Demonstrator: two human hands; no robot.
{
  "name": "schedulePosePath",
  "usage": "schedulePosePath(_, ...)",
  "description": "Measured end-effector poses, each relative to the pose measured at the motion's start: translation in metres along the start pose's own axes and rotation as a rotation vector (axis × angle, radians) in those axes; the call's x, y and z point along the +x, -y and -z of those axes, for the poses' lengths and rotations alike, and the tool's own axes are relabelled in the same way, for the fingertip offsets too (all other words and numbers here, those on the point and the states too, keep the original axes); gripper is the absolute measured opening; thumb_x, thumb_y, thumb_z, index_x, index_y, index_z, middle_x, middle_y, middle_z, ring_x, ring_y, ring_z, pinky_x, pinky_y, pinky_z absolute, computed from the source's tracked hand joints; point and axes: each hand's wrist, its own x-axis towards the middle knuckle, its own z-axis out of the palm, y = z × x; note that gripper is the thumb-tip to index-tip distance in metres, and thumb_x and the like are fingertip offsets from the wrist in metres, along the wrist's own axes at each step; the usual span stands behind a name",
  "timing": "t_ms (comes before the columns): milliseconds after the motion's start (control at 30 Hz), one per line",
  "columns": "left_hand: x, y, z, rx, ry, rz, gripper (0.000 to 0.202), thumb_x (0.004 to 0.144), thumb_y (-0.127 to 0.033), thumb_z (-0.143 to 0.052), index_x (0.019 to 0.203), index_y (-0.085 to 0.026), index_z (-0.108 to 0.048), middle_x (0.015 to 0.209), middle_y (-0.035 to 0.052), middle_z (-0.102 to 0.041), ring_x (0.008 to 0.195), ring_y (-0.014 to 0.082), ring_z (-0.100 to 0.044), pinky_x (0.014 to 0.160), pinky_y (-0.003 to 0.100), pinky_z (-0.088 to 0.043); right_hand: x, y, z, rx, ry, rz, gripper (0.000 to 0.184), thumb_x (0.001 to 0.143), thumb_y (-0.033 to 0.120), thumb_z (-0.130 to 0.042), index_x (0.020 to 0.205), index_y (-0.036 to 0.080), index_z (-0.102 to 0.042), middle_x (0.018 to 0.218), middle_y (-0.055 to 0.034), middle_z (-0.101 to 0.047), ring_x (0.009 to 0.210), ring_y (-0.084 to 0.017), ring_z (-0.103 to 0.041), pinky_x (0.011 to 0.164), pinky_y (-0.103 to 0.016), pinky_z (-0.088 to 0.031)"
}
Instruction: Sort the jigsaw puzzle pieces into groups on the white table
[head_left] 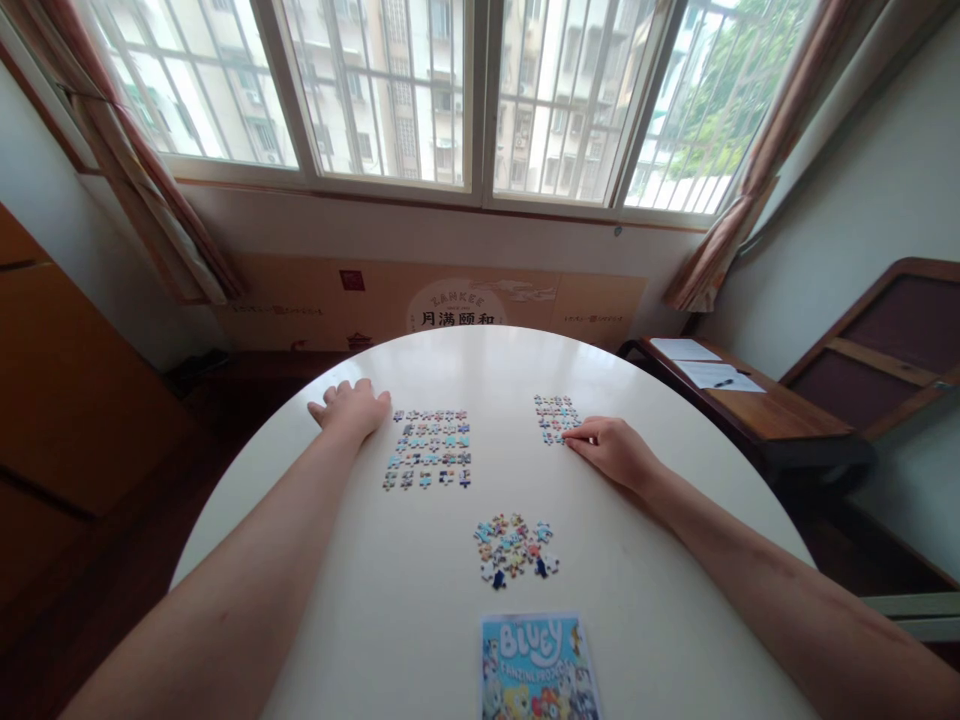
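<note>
My right hand (611,450) pinches a small jigsaw puzzle piece (568,437) at the lower right end of a block of puzzle pieces (556,411) laid in rows. Flat on the table, with fingers spread, my left hand (351,407) rests beside the upper left corner of a larger block of puzzle pieces (433,442), also in rows. Nearer to me lies a loose heap of puzzle pieces (512,545), some overlapping. Below that heap is a blue picture card (536,660) with "Bluey" lettering, cut off by the bottom edge of the view.
Everything lies on a round white table (360,620). Beyond its far edge stands a tan printed panel (300,290) under the barred window (390,90). At the right, papers (705,374) and a pen (724,382) lie on a wooden bench (787,405).
</note>
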Motion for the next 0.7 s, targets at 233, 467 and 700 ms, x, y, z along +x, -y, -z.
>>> schedulePosePath(233,0.002,0.001,-0.002,0.000,-0.007,-0.005,0.057,0.090,-0.053,-0.038,0.134,-0.021,-0.058,0.143,0.0197,-0.051,0.132,0.0410,-0.042,0.107,0.064,-0.029,-0.001,0.004,0.003,0.062,-0.041,0.035,0.022,0.091,0.029,-0.061,0.096,0.022,-0.082,0.084,-0.0060,-0.075,0.071,-0.019,-0.065,0.070,-0.031,-0.050)
schedulePosePath(467,0.006,0.003,-0.007,-0.006,-0.032,-0.010,0.057,0.089,-0.053,-0.040,0.132,-0.022,-0.059,0.140,0.0201,-0.053,0.129,0.0416,-0.044,0.106,0.065,-0.029,-0.018,0.054,0.018,0.253,0.309,0.407,0.016,0.089,0.028,-0.068,0.097,0.024,-0.081,0.078,-0.0022,-0.070,0.064,-0.012,-0.060,0.062,-0.025,-0.047)
schedulePosePath(700,0.009,0.003,-0.009,-0.010,-0.043,-0.013,0.057,0.088,-0.054,-0.040,0.131,-0.023,-0.060,0.140,0.0195,-0.054,0.129,0.0423,-0.044,0.105,0.065,-0.030,-0.027,0.077,0.025,0.189,0.525,0.471,0.016,0.085,0.021,-0.072,0.096,0.030,-0.080,0.079,0.0024,-0.070,0.065,-0.009,-0.062,0.064,-0.023,-0.045)
